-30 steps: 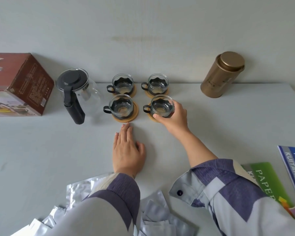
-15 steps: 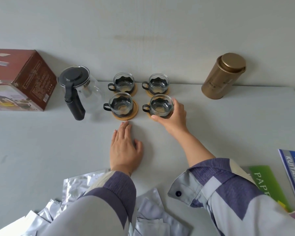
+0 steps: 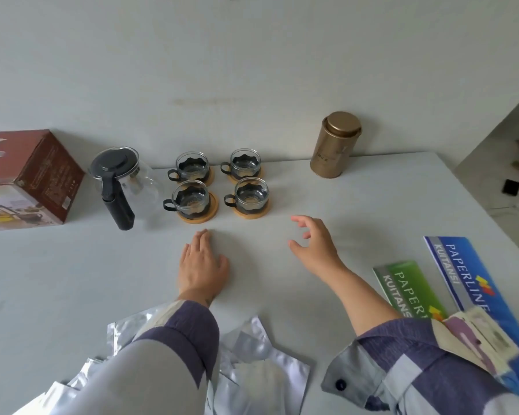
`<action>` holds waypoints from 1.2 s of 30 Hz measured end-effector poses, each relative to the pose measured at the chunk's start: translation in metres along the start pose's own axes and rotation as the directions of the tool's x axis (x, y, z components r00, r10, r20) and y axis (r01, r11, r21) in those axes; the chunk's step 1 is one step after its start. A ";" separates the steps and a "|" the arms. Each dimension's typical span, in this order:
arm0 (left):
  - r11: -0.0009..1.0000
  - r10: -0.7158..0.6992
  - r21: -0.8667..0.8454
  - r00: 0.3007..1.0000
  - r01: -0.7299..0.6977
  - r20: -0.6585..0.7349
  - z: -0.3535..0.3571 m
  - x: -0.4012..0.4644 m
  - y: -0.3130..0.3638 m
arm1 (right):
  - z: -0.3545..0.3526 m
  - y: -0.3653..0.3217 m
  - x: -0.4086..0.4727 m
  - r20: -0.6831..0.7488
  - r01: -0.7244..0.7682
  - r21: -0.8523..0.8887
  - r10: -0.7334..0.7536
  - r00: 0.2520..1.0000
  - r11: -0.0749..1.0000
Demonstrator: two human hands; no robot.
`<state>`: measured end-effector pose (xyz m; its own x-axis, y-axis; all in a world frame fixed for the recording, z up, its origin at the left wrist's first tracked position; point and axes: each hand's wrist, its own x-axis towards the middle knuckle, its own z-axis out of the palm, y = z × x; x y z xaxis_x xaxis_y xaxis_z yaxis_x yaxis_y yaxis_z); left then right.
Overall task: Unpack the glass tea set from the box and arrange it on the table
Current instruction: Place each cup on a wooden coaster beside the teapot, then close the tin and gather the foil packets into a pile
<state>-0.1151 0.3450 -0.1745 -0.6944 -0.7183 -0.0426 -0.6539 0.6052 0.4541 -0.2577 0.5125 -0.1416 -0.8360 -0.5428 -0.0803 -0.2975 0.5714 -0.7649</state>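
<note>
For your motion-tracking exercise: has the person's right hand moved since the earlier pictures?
Yes. The right hand has let go of the near right cup and drawn back toward the person, open above the table.

Teapot point(image 3: 123, 187): clear glossy glass body, matt black plastic lid and handle.
Four cups point(image 3: 192, 196), right of the teapot: clear glass in dark holders, on smooth light wooden coasters point(image 3: 197, 211).
Box point(image 3: 27, 181), left of the teapot: printed brown cardboard.
Tin point(image 3: 334, 145), far right of the teapot: brushed gold metal.
Pouches point(image 3: 261, 375): crinkled silver foil.
Bench point(image 3: 72, 280): matt pale grey.
</note>
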 end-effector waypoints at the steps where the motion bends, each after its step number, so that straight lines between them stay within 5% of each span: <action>1: 1.000 -0.007 0.004 1.000 0.007 -0.017 -0.002 -0.007 0.006 | -0.010 0.002 -0.002 0.007 -0.004 -0.020 0.004 1.000 1.000; 6: 0.986 0.163 0.045 0.985 -0.160 -0.051 0.001 -0.022 0.057 | -0.061 0.003 0.010 0.009 -0.020 -0.055 0.020 1.000 0.998; 12: 0.956 0.265 -0.115 0.963 -0.269 -0.049 0.005 0.027 0.153 | -0.121 -0.007 0.066 -0.074 0.024 -0.102 -0.031 0.997 0.995; 18: 0.945 0.173 -0.282 0.985 -0.168 -0.006 0.020 0.102 0.235 | -0.161 -0.015 0.151 -0.176 0.094 -0.240 -0.138 0.975 0.966; 24: 0.845 0.042 -0.534 0.998 -0.007 0.054 0.059 0.151 0.277 | -0.163 -0.009 0.205 -0.074 0.132 -0.418 -0.179 0.981 0.899; 29: 0.736 0.041 -0.675 0.999 -0.050 -0.029 0.080 0.183 0.284 | -0.160 -0.009 0.225 -0.087 0.149 -0.458 -0.211 0.974 0.876; 36: 0.775 -0.037 -0.629 0.988 -0.067 -0.150 0.090 0.178 0.295 | -0.168 -0.019 0.238 -0.010 0.182 -0.401 -0.203 0.979 0.898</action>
<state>-0.4581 0.4263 -0.1281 -0.6172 -0.7833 0.0746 -0.2712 0.3008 0.9143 -0.5284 0.4761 -0.0383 -0.7628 -0.6413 0.0836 -0.6042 0.6607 -0.4454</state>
